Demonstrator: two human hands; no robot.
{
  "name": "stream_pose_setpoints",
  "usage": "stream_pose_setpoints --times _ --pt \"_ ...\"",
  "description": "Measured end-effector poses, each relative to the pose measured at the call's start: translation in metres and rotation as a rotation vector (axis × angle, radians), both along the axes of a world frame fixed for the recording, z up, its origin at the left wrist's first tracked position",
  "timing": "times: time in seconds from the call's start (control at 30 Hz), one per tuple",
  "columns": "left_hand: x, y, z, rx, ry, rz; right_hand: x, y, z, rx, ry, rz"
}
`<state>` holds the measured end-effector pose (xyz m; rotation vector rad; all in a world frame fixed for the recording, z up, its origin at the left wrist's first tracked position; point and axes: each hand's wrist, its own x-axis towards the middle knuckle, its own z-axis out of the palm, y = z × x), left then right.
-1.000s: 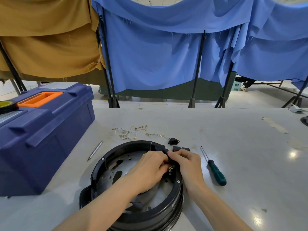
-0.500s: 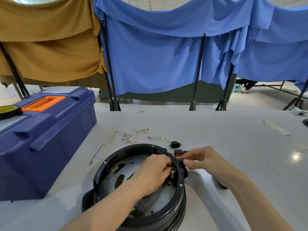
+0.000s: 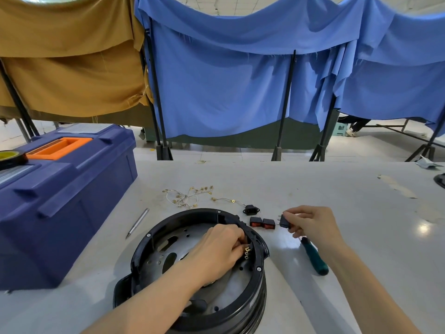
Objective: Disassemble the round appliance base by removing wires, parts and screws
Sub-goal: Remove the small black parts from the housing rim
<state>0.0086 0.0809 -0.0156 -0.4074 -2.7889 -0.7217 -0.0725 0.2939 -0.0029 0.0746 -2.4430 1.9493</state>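
Now, at the near edge of the table (image 3: pixel 337 189), we find the round appliance base (image 3: pixel 240 314) lying open side up, a black rim around a grey metal plate. Our left hand (image 3: pixel 216 251) reaches inside it, fingers curled against a set of brass terminals (image 3: pixel 247 252) on the rim's right inner wall; we cannot tell whether that grip is clamped on them or only pressing. Our right hand (image 3: pixel 310 225) is off the base, toward the table's right edge, its grip pinched on a small black switch (image 3: pixel 284 221) whose metal prongs point left. Just beside that switch two red rocker switches (image 3: pixel 255 221) lie side by side on the table, with a black socket (image 3: pixel 251 209) a little farther toward the far edge. A tangle of loose wires (image 3: pixel 185 196) with brass lugs lies beyond the base. A green-handled screwdriver (image 3: pixel 315 260) lies under our right wrist, and a slim metal scriber (image 3: pixel 137 222) lies between the base and the blue toolbox (image 3: pixel 65 201) at the left edge, which carries a roll of tape (image 3: pixel 9 156)
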Motion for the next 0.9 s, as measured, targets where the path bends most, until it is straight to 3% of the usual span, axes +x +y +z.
stream_pose_setpoints --times 0.27,0.67,0.9 --pt "-0.001 -0.002 -0.001 -0.010 0.003 -0.009 -0.018 -0.031 -0.009 -0.133 -0.102 -0.155" --pt "-0.002 -0.002 0.001 -0.017 -0.035 -0.002 -0.021 -0.055 -0.026 0.204 -0.024 -0.316" --pt "-0.001 -0.002 0.002 0.001 -0.005 -0.026 -0.018 -0.050 -0.019 0.229 0.038 -0.339"
